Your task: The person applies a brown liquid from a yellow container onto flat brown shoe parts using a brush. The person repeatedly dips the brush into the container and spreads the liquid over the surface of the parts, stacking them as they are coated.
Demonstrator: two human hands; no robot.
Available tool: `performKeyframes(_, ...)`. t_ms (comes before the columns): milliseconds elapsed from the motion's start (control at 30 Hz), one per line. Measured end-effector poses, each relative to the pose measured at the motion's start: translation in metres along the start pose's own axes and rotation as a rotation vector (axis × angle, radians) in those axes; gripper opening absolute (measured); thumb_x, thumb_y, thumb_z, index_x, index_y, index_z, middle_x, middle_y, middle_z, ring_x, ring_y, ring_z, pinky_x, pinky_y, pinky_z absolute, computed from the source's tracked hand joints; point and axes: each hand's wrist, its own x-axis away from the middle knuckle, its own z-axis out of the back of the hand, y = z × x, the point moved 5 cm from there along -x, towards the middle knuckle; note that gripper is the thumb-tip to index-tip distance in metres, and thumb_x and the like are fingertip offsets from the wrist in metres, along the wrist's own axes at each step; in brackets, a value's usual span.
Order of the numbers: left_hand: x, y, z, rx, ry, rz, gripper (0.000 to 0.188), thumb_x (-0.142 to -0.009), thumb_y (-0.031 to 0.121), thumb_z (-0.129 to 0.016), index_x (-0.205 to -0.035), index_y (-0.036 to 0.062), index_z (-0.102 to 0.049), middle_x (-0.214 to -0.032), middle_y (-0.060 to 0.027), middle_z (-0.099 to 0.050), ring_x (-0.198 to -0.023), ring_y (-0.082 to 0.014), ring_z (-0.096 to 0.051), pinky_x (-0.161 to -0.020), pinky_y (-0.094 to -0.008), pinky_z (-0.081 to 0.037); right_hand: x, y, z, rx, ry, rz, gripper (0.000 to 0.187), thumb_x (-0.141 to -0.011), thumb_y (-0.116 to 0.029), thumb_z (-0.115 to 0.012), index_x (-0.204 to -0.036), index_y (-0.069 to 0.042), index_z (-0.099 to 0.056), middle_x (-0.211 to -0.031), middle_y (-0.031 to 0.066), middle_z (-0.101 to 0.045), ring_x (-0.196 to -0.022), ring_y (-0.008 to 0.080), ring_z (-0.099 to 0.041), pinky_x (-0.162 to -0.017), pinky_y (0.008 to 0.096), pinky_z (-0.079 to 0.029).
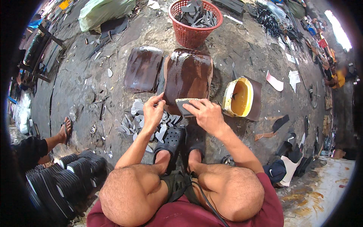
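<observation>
A wide brown sheet (187, 75) with a wet, glossy coating lies on the floor in front of me. At its near left edge my left hand (153, 113) is closed, thumb and fingertips pinched on the sheet's edge. My right hand (208, 115) grips a flat grey spreader piece (185, 109), its far edge crusted pale yellow, at the sheet's near end. Just right of that hand is an oval tub (239, 97) of amber glue, its rim caked yellow. Another brown coated sheet (143, 69) lies left of the first.
Grey sole-shaped cutouts (137, 123) are heaped by my left forearm. A red basket (194, 32) of grey cutouts stands beyond the sheets. Stacked dark soles (72, 176) sit at lower left, near another person's sandalled foot (66, 128). Scraps (275, 81) litter the floor at right.
</observation>
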Motion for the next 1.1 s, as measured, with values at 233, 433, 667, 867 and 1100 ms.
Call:
performKeyframes(233, 0.004, 0.007, -0.001, 0.159, 0.014, 0.107, 0.035, -0.089, 0.005, -0.072, -0.124, 0.0009, -0.073, -0.099, -0.0062, -0.074, -0.085, -0.0102, -0.066, -0.078, -0.0268, -0.054, 0.027, -0.015, -0.012, 0.114, 0.056, 0.074, 0.048, -0.08, -0.012, -0.066, -0.127, -0.025, -0.069, -0.126, 0.0012, -0.068, -0.11, 0.0254, -0.066, -0.089, 0.0412, -0.059)
performKeyframes(433, 0.005, 0.007, -0.007, 0.33, -0.035, 0.231, 0.044, -0.085, 0.007, -0.079, -0.126, -0.0018, -0.065, -0.106, -0.0059, -0.069, -0.094, -0.0127, -0.065, -0.081, -0.0277, -0.052, 0.027, 0.003, 0.037, -0.482, 0.18, -0.101, 0.052, -0.077, 0.0, -0.071, -0.127, -0.016, -0.069, -0.121, 0.0044, -0.073, -0.107, 0.0252, -0.07, -0.087, 0.0371, -0.058)
performKeyframes(667, 0.0, 0.032, -0.024, 0.475, -0.121, 0.24, 0.053, -0.079, -0.002, -0.078, -0.128, 0.0002, -0.057, -0.102, -0.0082, -0.071, -0.086, -0.012, -0.067, -0.075, -0.0258, -0.052, 0.009, 0.075, 0.119, -0.831, 0.649, -0.494, 0.036, -0.096, -0.01, -0.072, -0.128, 0.004, -0.065, -0.11, 0.0086, -0.073, -0.095, 0.0108, -0.063, -0.086, 0.0269, -0.051)
performKeyframes(867, -0.002, 0.048, -0.032, 0.484, -0.126, 0.378, 0.047, -0.076, -0.007, -0.076, -0.122, -0.0021, -0.064, -0.098, -0.0063, -0.071, -0.077, -0.0119, -0.067, -0.068, -0.0262, -0.054, 0.003, 0.098, 0.103, -0.785, 0.693, -0.572, 0.03, -0.095, -0.014, -0.075, -0.118, 0.003, -0.066, -0.1, 0.0042, -0.072, -0.088, 0.0094, -0.062, -0.081, 0.0264, -0.05)
performKeyframes(1100, -0.035, 0.044, -0.011, 0.782, -0.071, 0.446, 0.04, -0.086, 0.0, -0.061, -0.125, 0.0076, -0.063, -0.094, 0.0007, -0.063, -0.081, -0.0097, -0.059, -0.07, -0.0297, -0.053, -0.002, 0.106, 0.098, -0.894, 0.794, -0.576, 0.022, -0.093, -0.016, -0.078, -0.103, 0.001, -0.067, -0.095, 0.0026, -0.07, -0.086, 0.0099, -0.061, -0.079, 0.0266, -0.048)
